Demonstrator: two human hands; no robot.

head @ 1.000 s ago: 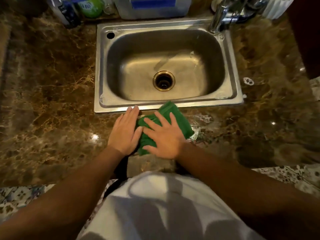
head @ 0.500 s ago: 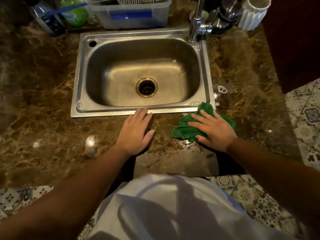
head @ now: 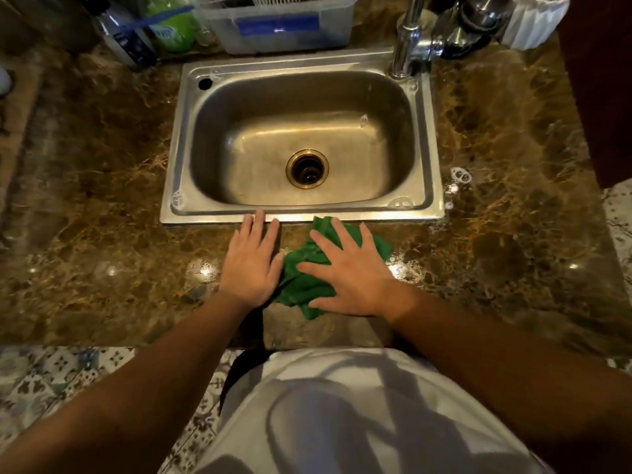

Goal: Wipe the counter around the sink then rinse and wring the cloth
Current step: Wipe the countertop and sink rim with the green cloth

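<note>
**Hands and cloth at the sink's front edge**

A brown marbled stone counter (head: 102, 200) carried a rectangular stainless-steel sink (head: 432, 138). On the strip between the sink's front rim and the counter's front edge, the right hand (head: 355, 278) pressed flat, fingers spread, on a crumpled green cloth (head: 301, 278). The left hand (head: 251, 265) lay flat beside it, fingers together, fingertips touching the rim.

Polished stone, brushed steel, soft cloth

The counter (head: 102, 200) was glossy brown marble; the sink (head: 301, 218) matt steel; the cloth (head: 301, 268) under the right palm crumpled green fabric.
</note>
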